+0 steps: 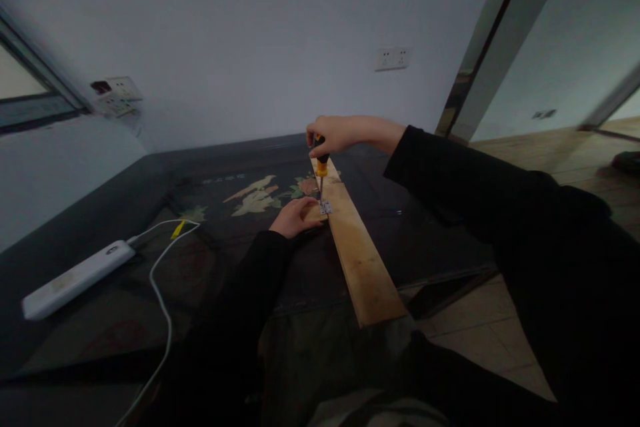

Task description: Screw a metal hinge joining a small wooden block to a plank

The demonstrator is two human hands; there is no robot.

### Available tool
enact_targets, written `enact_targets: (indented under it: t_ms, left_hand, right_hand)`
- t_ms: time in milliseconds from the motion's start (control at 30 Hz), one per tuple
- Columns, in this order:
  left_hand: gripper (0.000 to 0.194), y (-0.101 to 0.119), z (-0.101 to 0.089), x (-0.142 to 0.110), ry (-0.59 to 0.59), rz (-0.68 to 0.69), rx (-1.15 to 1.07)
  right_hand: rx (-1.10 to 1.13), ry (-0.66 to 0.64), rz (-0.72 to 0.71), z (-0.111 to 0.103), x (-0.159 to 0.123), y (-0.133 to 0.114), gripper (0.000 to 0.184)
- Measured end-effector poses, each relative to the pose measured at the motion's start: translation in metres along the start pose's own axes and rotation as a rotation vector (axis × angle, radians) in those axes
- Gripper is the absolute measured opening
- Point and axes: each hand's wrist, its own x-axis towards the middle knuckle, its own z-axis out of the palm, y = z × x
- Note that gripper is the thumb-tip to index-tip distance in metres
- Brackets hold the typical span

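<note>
My right hand (331, 133) grips a screwdriver (322, 169) with a black and yellow handle, held upright with its shaft pointing down. Its tip meets a small metal hinge (325, 207) at the left edge of a long wooden board (361, 260). A short piece of wood (314, 214) lies against that edge under the hinge. My left hand (295, 217) is closed around this short piece, fingers close beside the hinge. Any screw under the tip is too small to make out.
The dark table (240, 247) has a painted bird and flowers. A white power strip (77, 280) lies at the left, its white cable (163, 293) trailing to the front edge. The board's near end juts past that edge. A wall with sockets (393, 59) stands behind.
</note>
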Motion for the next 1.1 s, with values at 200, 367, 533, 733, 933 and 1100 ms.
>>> enact_targets:
  t_ms: [200, 367, 533, 733, 933, 1100]
  left_hand:
    - [0.052, -0.005, 0.002, 0.001, 0.016, 0.028, -0.051]
    - [0.053, -0.006, 0.002, 0.002, 0.025, 0.045, -0.046]
    - [0.053, -0.01, 0.003, 0.001, 0.031, 0.059, 0.005]
    - [0.052, -0.015, 0.005, 0.002, 0.025, 0.119, 0.067]
    - [0.054, -0.018, 0.006, 0.004, 0.011, 0.147, 0.125]
    - [0.054, -0.019, 0.006, 0.004, 0.016, 0.136, 0.139]
  right_hand:
    - [-0.003, 0.027, -0.004, -0.001, 0.001, -0.002, 0.037]
    - [-0.049, 0.106, 0.039, 0.004, 0.002, -0.001, 0.039]
    - [-0.05, 0.095, 0.053, 0.004, 0.001, 0.001, 0.038]
    - [-0.017, 0.079, 0.053, 0.003, 0.0, -0.002, 0.036]
    - [0.187, 0.022, 0.095, 0.004, -0.001, -0.003, 0.037]
    - [0.224, 0.065, 0.065, 0.005, -0.003, -0.005, 0.032]
